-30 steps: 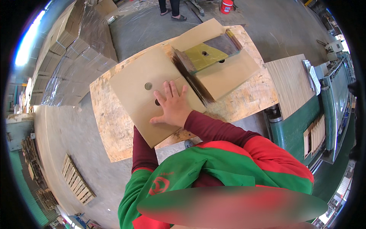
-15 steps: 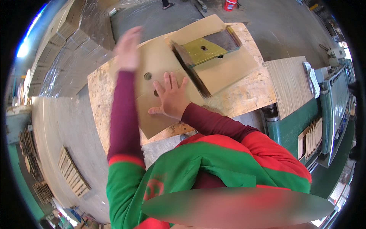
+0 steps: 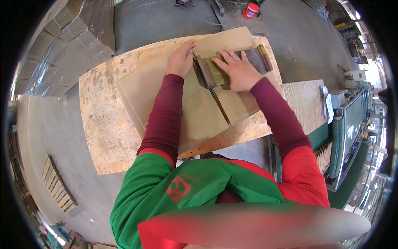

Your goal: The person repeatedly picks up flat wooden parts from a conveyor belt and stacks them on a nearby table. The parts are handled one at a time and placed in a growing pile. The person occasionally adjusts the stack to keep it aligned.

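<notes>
A large brown cardboard sheet [image 3: 199, 117] lies on a wooden table, beside another cardboard piece [image 3: 237, 103], with a narrow dark gap between them. My left hand [image 3: 181, 59] rests at the far edge of the left sheet, fingers stretched and close together, beside the gap. Over the right piece sits a flat yellow-green and dark plate [image 3: 219, 79] with a raised brown strip [image 3: 204, 71] at each end. My right hand [image 3: 238, 71] lies on this plate with fingers spread. Part of the plate is hidden beneath it.
The worn wooden table [image 3: 99, 108] shows around the cardboard. At right are a stack of tan sheets [image 3: 304, 101] and a green machine [image 3: 350, 133]. Wrapped cardboard stacks [image 3: 89, 41] stand far left. A wooden pallet [image 3: 58, 184] and red bucket [image 3: 250, 11] are on the floor.
My right hand has moved from the left cardboard to the plate. My left hand came down from the left to the gap. The round holes in the left cardboard no longer show.
</notes>
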